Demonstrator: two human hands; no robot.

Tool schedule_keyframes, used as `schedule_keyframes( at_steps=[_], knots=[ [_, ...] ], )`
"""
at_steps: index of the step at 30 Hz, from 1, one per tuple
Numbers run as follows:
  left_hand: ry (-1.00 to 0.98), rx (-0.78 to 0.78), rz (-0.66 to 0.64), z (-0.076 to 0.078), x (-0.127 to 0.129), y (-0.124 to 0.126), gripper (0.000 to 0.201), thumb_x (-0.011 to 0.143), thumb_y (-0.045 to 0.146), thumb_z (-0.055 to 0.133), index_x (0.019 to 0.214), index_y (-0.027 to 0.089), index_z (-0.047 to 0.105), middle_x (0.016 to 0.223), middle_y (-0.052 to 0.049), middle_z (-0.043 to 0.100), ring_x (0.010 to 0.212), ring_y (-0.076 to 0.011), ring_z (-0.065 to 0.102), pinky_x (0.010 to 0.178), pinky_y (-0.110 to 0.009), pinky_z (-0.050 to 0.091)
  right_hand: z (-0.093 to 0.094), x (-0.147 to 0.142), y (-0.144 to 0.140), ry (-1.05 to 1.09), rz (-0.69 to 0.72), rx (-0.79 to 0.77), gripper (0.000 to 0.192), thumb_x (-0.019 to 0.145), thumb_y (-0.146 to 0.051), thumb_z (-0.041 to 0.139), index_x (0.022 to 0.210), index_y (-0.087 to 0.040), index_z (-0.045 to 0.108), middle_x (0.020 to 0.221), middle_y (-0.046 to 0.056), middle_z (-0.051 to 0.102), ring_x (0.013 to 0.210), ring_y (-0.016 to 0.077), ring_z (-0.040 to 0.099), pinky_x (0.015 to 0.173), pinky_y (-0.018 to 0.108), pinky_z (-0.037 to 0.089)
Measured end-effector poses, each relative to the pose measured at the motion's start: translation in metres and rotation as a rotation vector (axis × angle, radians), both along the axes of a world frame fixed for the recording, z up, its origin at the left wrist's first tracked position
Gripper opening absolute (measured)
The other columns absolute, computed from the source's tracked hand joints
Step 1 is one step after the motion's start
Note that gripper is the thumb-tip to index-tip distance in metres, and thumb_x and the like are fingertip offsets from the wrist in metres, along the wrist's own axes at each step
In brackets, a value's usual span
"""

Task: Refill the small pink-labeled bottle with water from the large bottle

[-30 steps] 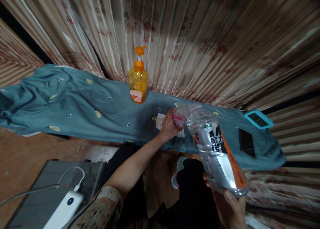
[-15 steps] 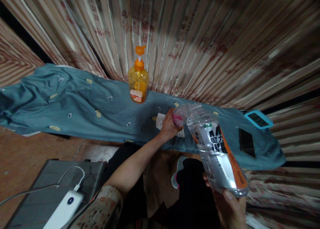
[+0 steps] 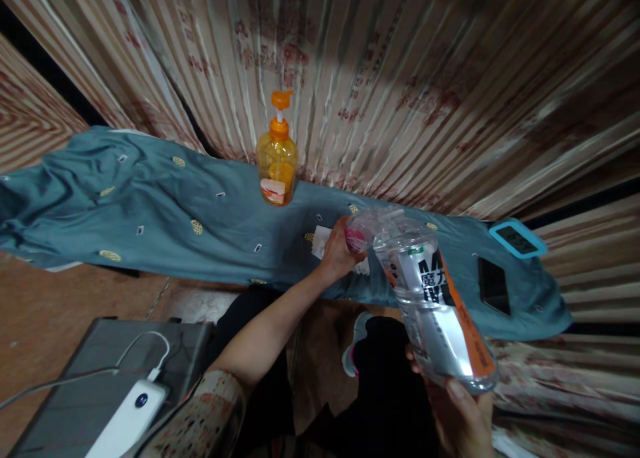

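Observation:
My right hand is closed around the lower end of a clear plastic bottle with a silver, black and orange label. The bottle leans, its upper end toward the left. My left hand is closed on the pink end of a clear plastic piece, which meets the bottle's top; whether the two are joined I cannot tell. Beneath my left hand lies a white tissue, partly covered. An orange pump bottle, part filled with yellow-orange liquid, stands upright left of and behind my left hand.
A teal patterned cloth covers the long narrow surface. On its right lie a dark phone and a blue-framed digital clock. Patterned curtains hang behind. A white power bank with a cable rests on a grey box at lower left.

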State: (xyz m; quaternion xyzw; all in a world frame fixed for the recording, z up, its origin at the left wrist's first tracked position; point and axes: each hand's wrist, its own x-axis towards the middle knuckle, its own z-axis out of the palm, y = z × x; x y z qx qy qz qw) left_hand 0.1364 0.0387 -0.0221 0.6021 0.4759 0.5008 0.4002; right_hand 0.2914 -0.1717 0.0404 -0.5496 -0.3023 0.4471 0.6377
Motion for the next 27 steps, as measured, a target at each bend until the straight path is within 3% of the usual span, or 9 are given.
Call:
schedule_keyframes(
  at_steps=[5, 9, 15, 27],
  knots=[
    [-0.012, 0.006, 0.0, -0.0011, 0.0001, 0.0001, 0.086, 0.061, 0.017, 0.079, 0.135, 0.015, 0.035, 0.13, -0.016, 0.054, 0.124, -0.0312, 0.052, 0.108, -0.051, 0.042, 0.001, 0.0003, 0.0002, -0.022, 0.018, -0.001, 0.05, 0.075, -0.037, 0.077, 0.122, -0.031, 0.061, 0.093, 0.0, 0.075, 0.077, 0.0211, 0.071, 0.07, 0.032, 0.05],
    [-0.018, 0.005, 0.002, -0.0023, 0.0005, 0.0002, 0.086, 0.06, 0.016, 0.079, 0.134, 0.014, 0.035, 0.128, -0.017, 0.055, 0.124, -0.032, 0.052, 0.109, -0.052, 0.041, 0.0008, -0.0003, -0.0005, -0.013, -0.008, -0.017, 0.037, 0.077, -0.035, 0.076, 0.112, -0.031, 0.064, 0.093, -0.001, 0.075, 0.078, 0.0204, 0.071, 0.07, 0.032, 0.05],
    [-0.014, 0.017, 0.001, -0.0017, 0.0004, 0.0002, 0.084, 0.061, 0.017, 0.079, 0.133, 0.014, 0.035, 0.127, -0.017, 0.056, 0.123, -0.0314, 0.053, 0.108, -0.052, 0.041, 0.001, -0.0017, -0.0009, -0.016, -0.009, -0.02, 0.033, 0.077, -0.034, 0.075, 0.108, -0.029, 0.065, 0.094, 0.001, 0.075, 0.079, 0.0208, 0.071, 0.071, 0.032, 0.05],
    [-0.013, 0.021, -0.003, -0.0013, -0.0003, 0.0007, 0.085, 0.062, 0.017, 0.079, 0.135, 0.016, 0.035, 0.127, -0.015, 0.055, 0.121, -0.03, 0.053, 0.107, -0.05, 0.042, 0.0002, 0.0013, -0.0001, -0.045, 0.025, -0.008, 0.06, 0.08, -0.033, 0.072, 0.135, -0.032, 0.05, 0.097, 0.002, 0.073, 0.08, 0.0232, 0.069, 0.07, 0.035, 0.05]
  ],
)
